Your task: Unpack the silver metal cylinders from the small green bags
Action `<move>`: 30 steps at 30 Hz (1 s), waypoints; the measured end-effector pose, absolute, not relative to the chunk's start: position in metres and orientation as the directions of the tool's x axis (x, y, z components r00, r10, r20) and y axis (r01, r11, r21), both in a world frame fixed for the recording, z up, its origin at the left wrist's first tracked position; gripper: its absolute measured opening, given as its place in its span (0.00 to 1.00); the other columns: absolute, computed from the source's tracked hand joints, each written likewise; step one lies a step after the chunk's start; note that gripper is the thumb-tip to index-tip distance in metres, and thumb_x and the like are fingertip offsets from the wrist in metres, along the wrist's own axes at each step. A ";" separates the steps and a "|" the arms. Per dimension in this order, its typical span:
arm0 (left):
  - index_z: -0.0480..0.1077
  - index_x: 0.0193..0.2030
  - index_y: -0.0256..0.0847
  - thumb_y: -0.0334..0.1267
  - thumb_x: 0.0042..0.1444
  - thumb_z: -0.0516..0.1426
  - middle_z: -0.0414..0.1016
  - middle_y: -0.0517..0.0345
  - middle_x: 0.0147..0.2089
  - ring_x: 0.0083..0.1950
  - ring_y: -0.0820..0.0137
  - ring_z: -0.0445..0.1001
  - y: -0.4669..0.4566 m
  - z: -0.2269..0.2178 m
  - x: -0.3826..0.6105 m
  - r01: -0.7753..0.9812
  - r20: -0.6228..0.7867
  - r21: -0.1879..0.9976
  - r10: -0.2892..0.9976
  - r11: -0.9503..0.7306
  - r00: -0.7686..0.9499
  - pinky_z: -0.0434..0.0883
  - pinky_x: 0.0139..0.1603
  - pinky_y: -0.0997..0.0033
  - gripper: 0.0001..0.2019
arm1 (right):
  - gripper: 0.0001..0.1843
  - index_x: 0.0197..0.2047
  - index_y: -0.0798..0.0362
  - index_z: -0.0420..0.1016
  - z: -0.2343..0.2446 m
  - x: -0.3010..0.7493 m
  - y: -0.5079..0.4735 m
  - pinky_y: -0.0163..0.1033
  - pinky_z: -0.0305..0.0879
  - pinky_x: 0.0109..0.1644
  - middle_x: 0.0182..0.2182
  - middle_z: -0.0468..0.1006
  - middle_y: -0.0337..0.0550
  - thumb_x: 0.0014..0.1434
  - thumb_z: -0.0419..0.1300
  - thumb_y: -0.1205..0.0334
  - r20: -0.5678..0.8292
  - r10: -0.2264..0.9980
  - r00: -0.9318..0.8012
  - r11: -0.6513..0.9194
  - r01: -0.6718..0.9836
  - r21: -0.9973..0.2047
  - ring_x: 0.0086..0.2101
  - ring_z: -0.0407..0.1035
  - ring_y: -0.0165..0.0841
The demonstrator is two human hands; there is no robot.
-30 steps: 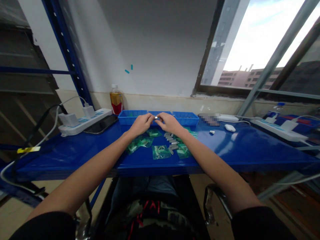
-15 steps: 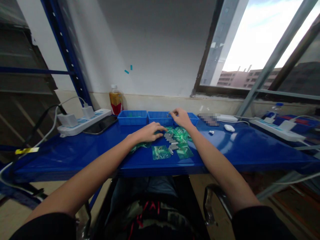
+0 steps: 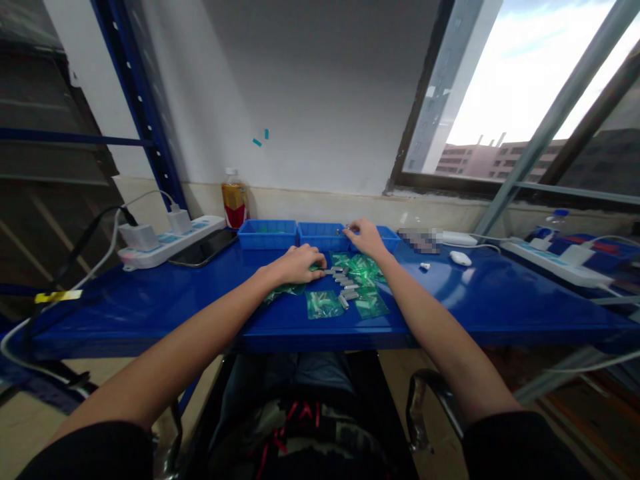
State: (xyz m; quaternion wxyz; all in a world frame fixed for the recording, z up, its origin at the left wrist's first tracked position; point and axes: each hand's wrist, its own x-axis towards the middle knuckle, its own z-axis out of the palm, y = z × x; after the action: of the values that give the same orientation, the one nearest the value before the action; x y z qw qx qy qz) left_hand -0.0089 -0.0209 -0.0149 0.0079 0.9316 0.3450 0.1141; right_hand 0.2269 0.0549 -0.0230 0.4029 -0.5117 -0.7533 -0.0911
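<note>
My left hand (image 3: 299, 263) rests on the blue table (image 3: 150, 307), fingers curled at the left end of a row of small grey metal parts (image 3: 344, 285). Whether it grips one I cannot make out. My right hand (image 3: 365, 237) reaches over the rim of the right blue tray (image 3: 387, 235), fingertips pinched on a small metal part. Small green bags (image 3: 323, 303) lie scattered around the grey parts between both hands.
Three blue trays (image 3: 267, 235) stand in a row at the back. A drink bottle (image 3: 233, 197), a power strip (image 3: 170, 239) with chargers and a phone (image 3: 204, 248) sit at left. A white mouse (image 3: 460, 257) and another power strip (image 3: 555, 261) lie at right.
My hands, joined on a small part a second ago, have separated. The right hand went back to the right tray; the left dropped onto the table by the grey parts.
</note>
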 end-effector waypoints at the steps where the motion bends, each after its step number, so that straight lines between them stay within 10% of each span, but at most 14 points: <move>1: 0.73 0.42 0.45 0.44 0.57 0.53 0.73 0.52 0.46 0.49 0.58 0.66 -0.021 -0.015 -0.008 0.638 0.209 0.089 0.641 -0.765 0.738 0.60 0.47 0.61 0.11 | 0.12 0.33 0.56 0.75 -0.023 0.227 0.055 0.41 0.62 0.43 0.31 0.74 0.46 0.56 0.58 0.56 0.701 0.696 -0.155 0.461 0.845 -0.271 0.35 0.66 0.36; 12: 0.73 0.35 0.40 0.42 0.55 0.54 0.76 0.51 0.41 0.45 0.62 0.70 -0.015 -0.013 -0.010 0.640 0.382 0.117 0.629 -0.760 0.677 0.64 0.46 0.64 0.10 | 0.12 0.33 0.55 0.75 -0.012 0.213 0.037 0.42 0.60 0.46 0.31 0.73 0.47 0.60 0.54 0.57 0.753 0.646 -0.123 0.481 0.832 -0.277 0.36 0.65 0.37; 18: 0.74 0.36 0.37 0.41 0.54 0.53 0.78 0.52 0.35 0.36 0.66 0.74 -0.002 0.001 -0.032 0.679 0.542 0.393 0.753 -0.620 0.374 0.68 0.40 0.69 0.12 | 0.11 0.41 0.54 0.73 -0.007 0.171 0.006 0.38 0.61 0.45 0.33 0.74 0.43 0.58 0.57 0.57 0.677 0.615 -0.403 0.687 0.695 -0.211 0.36 0.67 0.34; 30: 0.73 0.34 0.36 0.47 0.55 0.51 0.78 0.52 0.34 0.36 0.66 0.73 0.006 -0.010 -0.032 0.611 0.480 0.517 0.794 -0.600 0.373 0.68 0.40 0.68 0.16 | 0.07 0.39 0.55 0.71 -0.017 0.154 0.001 0.37 0.59 0.41 0.32 0.74 0.45 0.61 0.55 0.62 0.564 0.655 -0.502 0.684 0.712 -0.159 0.35 0.67 0.35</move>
State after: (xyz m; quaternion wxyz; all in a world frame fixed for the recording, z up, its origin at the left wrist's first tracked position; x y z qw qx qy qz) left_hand -0.0320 0.0056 -0.0097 0.1273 0.8187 0.4290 0.3599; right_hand 0.1542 0.0009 -0.0167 0.3047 -0.3950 -0.8654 -0.0470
